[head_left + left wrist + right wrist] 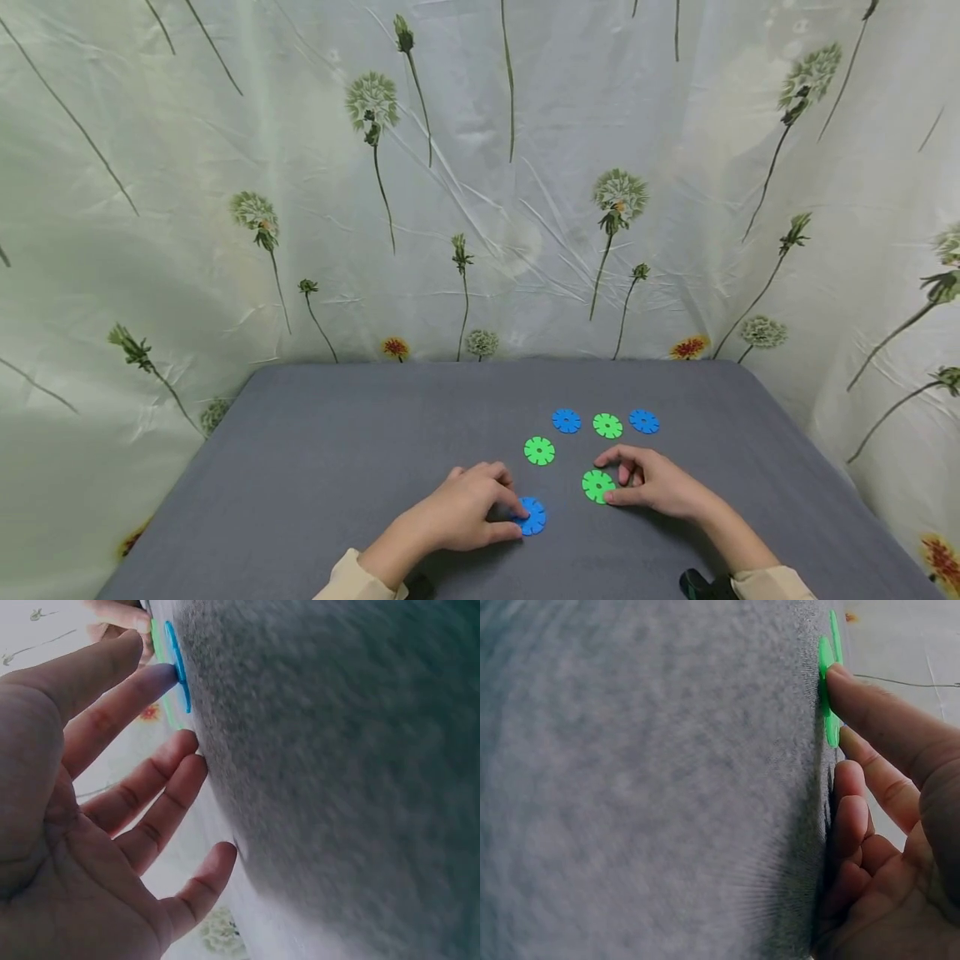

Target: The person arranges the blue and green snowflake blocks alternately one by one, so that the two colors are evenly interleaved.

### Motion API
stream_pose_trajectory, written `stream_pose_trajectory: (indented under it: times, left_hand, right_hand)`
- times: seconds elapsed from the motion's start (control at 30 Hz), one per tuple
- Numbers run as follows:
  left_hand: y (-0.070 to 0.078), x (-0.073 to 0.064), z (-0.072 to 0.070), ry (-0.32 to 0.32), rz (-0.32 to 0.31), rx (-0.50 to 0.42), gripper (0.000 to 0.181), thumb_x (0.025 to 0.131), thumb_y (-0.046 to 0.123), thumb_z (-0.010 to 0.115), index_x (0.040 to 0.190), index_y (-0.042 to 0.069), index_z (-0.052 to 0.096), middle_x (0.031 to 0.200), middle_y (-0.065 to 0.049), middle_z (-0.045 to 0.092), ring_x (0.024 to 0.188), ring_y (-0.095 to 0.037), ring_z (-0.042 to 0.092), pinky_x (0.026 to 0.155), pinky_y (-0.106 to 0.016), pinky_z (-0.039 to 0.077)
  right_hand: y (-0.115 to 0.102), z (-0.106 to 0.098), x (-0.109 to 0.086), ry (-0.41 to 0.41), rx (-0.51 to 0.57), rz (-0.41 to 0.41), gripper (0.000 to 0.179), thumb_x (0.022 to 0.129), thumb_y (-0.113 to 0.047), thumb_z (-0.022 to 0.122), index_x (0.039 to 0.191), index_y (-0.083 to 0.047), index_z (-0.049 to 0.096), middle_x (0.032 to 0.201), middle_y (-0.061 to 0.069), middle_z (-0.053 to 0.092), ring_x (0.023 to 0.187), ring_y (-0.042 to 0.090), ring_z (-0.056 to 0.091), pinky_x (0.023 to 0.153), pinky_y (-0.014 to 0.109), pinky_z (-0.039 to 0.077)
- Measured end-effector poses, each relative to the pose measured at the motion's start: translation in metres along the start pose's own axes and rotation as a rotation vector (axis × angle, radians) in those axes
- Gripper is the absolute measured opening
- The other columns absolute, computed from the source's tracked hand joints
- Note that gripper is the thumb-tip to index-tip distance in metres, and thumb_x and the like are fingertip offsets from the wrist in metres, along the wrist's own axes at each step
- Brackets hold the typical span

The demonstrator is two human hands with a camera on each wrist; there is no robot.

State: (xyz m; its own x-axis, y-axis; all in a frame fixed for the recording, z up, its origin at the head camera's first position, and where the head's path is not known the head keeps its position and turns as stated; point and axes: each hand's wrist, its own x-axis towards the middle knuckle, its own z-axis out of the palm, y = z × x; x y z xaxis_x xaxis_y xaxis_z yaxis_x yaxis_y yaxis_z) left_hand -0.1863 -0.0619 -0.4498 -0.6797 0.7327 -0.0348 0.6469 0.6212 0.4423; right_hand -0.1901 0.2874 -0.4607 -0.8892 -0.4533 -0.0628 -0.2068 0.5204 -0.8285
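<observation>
My left hand (468, 508) is over a blue notched plastic disc (535, 518) lying on the grey cloth. In the left wrist view its index fingertip touches the blue disc (178, 667); the thumb stays apart and the other fingers are spread. To the right, my right hand (660, 483) has its thumb on the edge of a green notched disc (597, 487). The index finger reaches past that disc's far edge, and the remaining fingers are curled. In the right wrist view the thumb tip rests on the green disc (825, 675).
Behind the hands lie another green disc (539, 451), a blue disc (566, 421), a third green disc (607, 426) and one more blue disc (644, 422). They lie flat and apart on the grey-covered table (337, 442). A dandelion-print curtain (525, 208) hangs beyond the table.
</observation>
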Motion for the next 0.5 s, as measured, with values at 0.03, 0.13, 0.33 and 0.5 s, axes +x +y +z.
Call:
stream_pose_trajectory:
  times: [0.03, 0.13, 0.33, 0.5]
  left_hand:
    - [-0.001, -0.001, -0.001, 0.006, 0.003, -0.004, 0.017, 0.095, 0.043, 0.083, 0.111, 0.039, 0.085, 0.112, 0.020, 0.061, 0.106, 0.001, 0.055, 0.088, -0.034, 0.040]
    - [-0.002, -0.002, -0.003, 0.016, 0.005, -0.014, 0.010, 0.093, 0.041, 0.086, 0.102, 0.037, 0.084, 0.109, 0.020, 0.062, 0.104, 0.001, 0.057, 0.088, -0.034, 0.041]
    - [-0.008, 0.004, -0.001, 0.023, -0.023, -0.062, 0.030, 0.087, 0.040, 0.091, 0.115, 0.036, 0.079, 0.111, 0.019, 0.065, 0.106, 0.001, 0.058, 0.090, -0.035, 0.040]
    - [-0.010, 0.008, 0.001, -0.007, -0.062, -0.134, 0.046, 0.085, 0.039, 0.093, 0.128, 0.038, 0.078, 0.113, 0.018, 0.064, 0.104, 0.003, 0.055, 0.087, -0.034, 0.034]
  right_hand:
    - [0.000, 0.000, 0.000, 0.001, 0.002, 0.000, 0.041, 0.094, -0.017, 0.084, 0.128, 0.001, 0.069, 0.090, 0.004, 0.057, 0.068, 0.004, 0.047, 0.063, 0.023, 0.043]
    - [0.000, 0.000, -0.001, 0.002, 0.010, -0.002, 0.041, 0.094, -0.016, 0.084, 0.128, 0.001, 0.069, 0.090, 0.003, 0.056, 0.069, 0.004, 0.047, 0.063, 0.022, 0.043]
    - [0.000, 0.001, -0.002, 0.005, 0.025, -0.006, 0.041, 0.094, -0.014, 0.083, 0.129, 0.002, 0.068, 0.090, 0.002, 0.056, 0.069, 0.005, 0.046, 0.063, 0.023, 0.042]
    - [0.001, 0.001, -0.002, 0.006, 0.026, 0.001, 0.041, 0.094, -0.014, 0.084, 0.129, 0.002, 0.069, 0.089, 0.003, 0.057, 0.070, 0.005, 0.046, 0.064, 0.023, 0.042]
